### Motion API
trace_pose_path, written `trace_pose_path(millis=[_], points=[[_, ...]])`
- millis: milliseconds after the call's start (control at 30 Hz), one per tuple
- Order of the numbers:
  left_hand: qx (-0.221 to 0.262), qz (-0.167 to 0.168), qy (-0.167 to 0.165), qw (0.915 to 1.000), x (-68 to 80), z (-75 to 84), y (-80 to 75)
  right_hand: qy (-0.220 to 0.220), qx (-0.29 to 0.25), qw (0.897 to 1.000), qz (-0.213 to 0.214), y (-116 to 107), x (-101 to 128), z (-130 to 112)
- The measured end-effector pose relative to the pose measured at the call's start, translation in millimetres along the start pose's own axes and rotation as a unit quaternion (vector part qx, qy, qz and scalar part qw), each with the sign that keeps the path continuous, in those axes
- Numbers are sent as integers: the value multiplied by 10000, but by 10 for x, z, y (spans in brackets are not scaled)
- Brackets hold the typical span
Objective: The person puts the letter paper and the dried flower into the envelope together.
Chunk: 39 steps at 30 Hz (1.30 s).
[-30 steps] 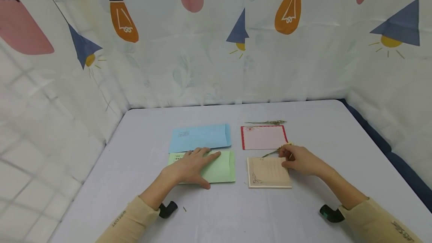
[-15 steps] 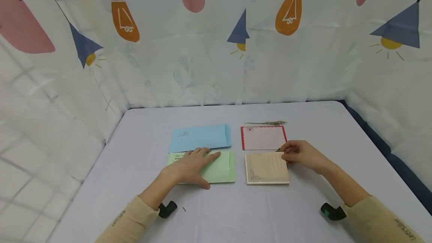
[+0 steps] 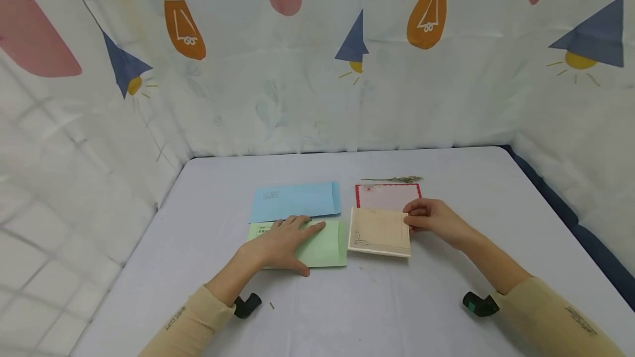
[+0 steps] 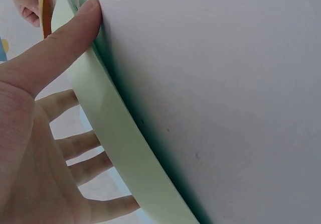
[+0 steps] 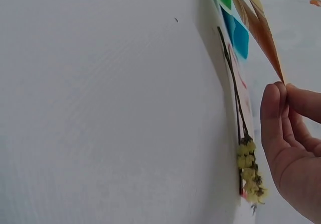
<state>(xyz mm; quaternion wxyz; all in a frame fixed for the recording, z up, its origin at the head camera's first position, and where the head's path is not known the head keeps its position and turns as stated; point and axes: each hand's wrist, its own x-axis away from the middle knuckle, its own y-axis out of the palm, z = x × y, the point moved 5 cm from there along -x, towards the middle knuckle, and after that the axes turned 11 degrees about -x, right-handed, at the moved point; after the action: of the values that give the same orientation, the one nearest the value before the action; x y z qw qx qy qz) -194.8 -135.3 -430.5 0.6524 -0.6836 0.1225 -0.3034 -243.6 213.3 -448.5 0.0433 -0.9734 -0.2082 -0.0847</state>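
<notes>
My left hand [image 3: 285, 247] lies spread over a green envelope [image 3: 329, 247], with fingers and thumb extended. In the left wrist view the thumb reaches over the near edge of the green envelope [image 4: 115, 118]. My right hand [image 3: 436, 222] pinches the right edge of a beige card [image 3: 379, 231] with printed lines and a corner ornament. The beige card is raised and tilted above the table. From the right wrist, the brown card [image 5: 263, 38] fans into leaves and the thumb and fingers meet at its edge. A yellow-flowered dried sprig [image 5: 251, 169] lies below the right hand; the head view hides it.
Behind the green envelope lies a blue envelope [image 3: 295, 201]. A red-bordered pink card [image 3: 384, 196] is partly covered by the raised card. Another dried sprig [image 3: 397, 179] lies beyond it. A small dark scrap [image 3: 272, 306] is near the front. Printed curtains surround the white table [image 3: 228, 180].
My right hand has lifted the beige card off the table and brought it leftward and farther back. The yellow-flowered sprig has dropped from the head view behind it. My left hand stays in place.
</notes>
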Motion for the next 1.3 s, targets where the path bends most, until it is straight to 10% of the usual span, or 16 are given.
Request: trace_pose_path(millis=[833,1300], points=[[-43,-23,16,10000,-10,5,8,-401,1352,9900,94,374,-129,-52],[-8,-50,7,10000,-11,8,-7,-430,854,9952,-199,598,-259,-68]])
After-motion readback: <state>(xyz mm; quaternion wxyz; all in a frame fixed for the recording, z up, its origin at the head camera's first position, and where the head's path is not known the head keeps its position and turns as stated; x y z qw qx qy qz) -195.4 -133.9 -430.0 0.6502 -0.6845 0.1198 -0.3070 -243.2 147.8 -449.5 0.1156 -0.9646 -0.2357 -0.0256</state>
